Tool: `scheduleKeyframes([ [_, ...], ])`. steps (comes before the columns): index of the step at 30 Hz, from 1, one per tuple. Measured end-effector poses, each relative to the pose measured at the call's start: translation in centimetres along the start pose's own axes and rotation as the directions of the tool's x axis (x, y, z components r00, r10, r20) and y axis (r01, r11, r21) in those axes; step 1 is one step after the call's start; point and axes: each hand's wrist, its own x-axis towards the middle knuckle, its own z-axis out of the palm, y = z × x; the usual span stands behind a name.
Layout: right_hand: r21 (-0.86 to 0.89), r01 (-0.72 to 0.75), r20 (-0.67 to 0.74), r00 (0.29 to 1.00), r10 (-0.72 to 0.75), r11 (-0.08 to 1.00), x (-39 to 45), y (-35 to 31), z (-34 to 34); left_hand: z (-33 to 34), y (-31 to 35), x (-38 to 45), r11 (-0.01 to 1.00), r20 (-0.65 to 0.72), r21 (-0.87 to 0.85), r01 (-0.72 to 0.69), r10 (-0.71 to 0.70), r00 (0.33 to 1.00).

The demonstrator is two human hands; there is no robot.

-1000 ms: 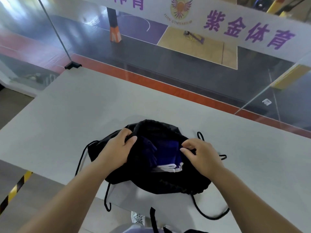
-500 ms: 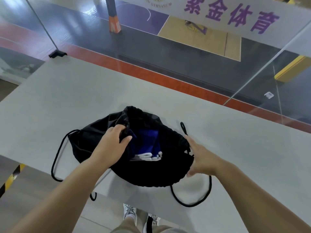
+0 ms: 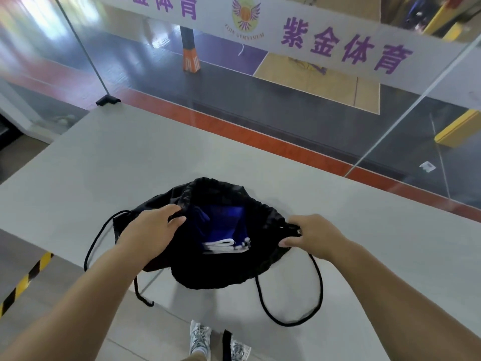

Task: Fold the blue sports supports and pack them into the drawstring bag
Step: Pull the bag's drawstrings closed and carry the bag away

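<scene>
A black drawstring bag (image 3: 221, 269) lies at the near edge of the grey table (image 3: 130, 157), its mouth held wide. Inside it the blue sports supports (image 3: 226, 225) with white trim show, folded flat. My left hand (image 3: 153, 230) grips the left rim of the bag's mouth, thumb over the fabric. My right hand (image 3: 312, 235) pinches the right rim where the black cord (image 3: 316, 290) comes out. The cord loops hang over the table's near edge on both sides.
A glass barrier (image 3: 260, 100) runs along the table's far side, with a black clamp (image 3: 108, 100) at the far left corner. Beyond it lies a sports court. Below the near edge are my shoes (image 3: 200, 340) and yellow-black floor tape (image 3: 23, 280).
My right hand slid from the bag's opening out to its right rim and now pinches it by the cord. The mouth has spread wider. My left hand keeps its hold.
</scene>
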Motion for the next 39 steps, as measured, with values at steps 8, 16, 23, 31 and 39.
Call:
scheduleKeyframes([
  [8, -0.043, 0.09, -0.318, 0.943, -0.099, 0.995, 0.7, -4.5, -8.1, -7.9, 2.5, 0.5, 0.979, -0.194, -0.199, -0.043, 0.004, 0.981],
  [16, 0.041, 0.175, -0.636, 0.764, -0.11, 0.984, -0.5, -9.8, -16.8, -15.7, 4.4, 1.5, 0.946, -0.517, -0.224, -0.233, 0.087, 0.852],
  [23, 0.09, 0.251, -0.7, 0.704, -0.118, 0.964, -0.7, -13.9, -21.5, -20.3, 6.1, 3.2, 0.917, -0.441, -0.257, -0.306, 0.171, 0.881],
  [31, 0.027, 0.158, -0.599, 0.793, -0.11, 0.987, 0.5, -14.1, -21.6, -19.3, 7.0, 3.5, 0.906, -0.045, 0.421, -0.038, 0.063, 0.997],
  [39, 0.18, 0.389, -0.889, 0.457, -0.02, 0.904, 0.2, -14.3, -21.9, -21.7, 5.4, 4.2, 0.764, -0.682, -0.486, -0.424, -0.029, 0.731],
])
